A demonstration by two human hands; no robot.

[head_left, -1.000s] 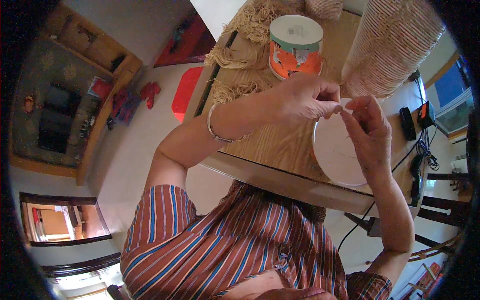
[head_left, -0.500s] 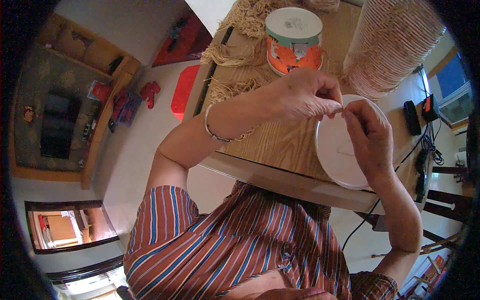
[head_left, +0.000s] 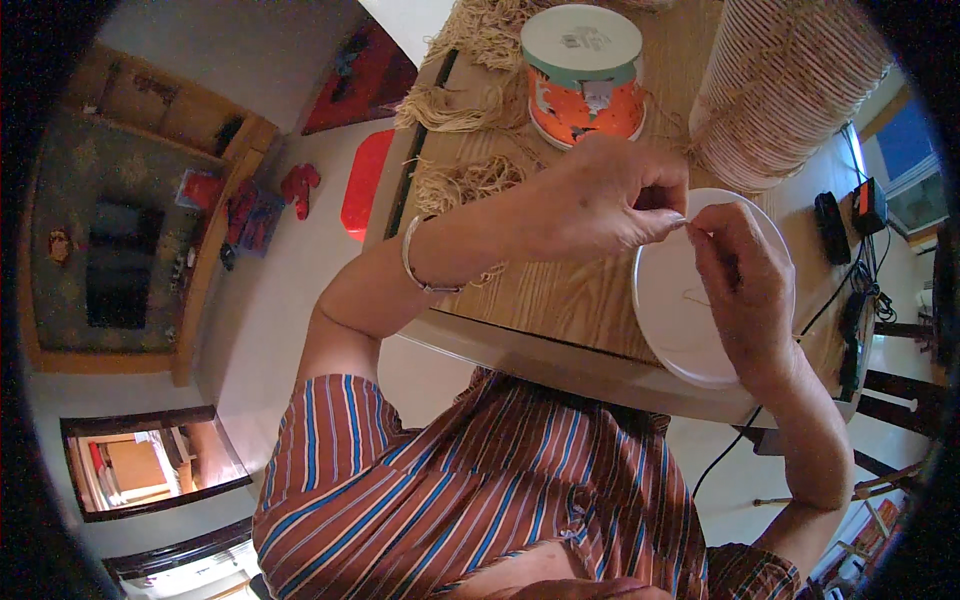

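Over a round white disc (head_left: 672, 335) at the table's front right, both my hands meet at their fingertips. My left hand (head_left: 622, 195), with a bangle on its wrist, pinches thumb against forefinger. Facing it, my right hand (head_left: 742, 270) is closed in a similar pinch. A thin tan string (head_left: 693, 296) shows against the disc and runs up beside my right hand. Its ends between the fingertips are too fine to make out clearly. Just beyond my left hand stands an orange round tub (head_left: 585, 105) with a green rim and white top.
Bundles of tan string (head_left: 470, 185) lie along the table's left side. A tall leaning stack of white ringed pieces (head_left: 785, 100), strewn with tan fibres, rises at the back right. Black cables (head_left: 880, 285) and a dark adapter (head_left: 828, 228) lie at the right edge. A red stool (head_left: 366, 185) stands left.
My fingertips have drawn slightly apart, with the right hand a little lower and further right. Both hands keep their pinch. The whole view has shifted slightly.
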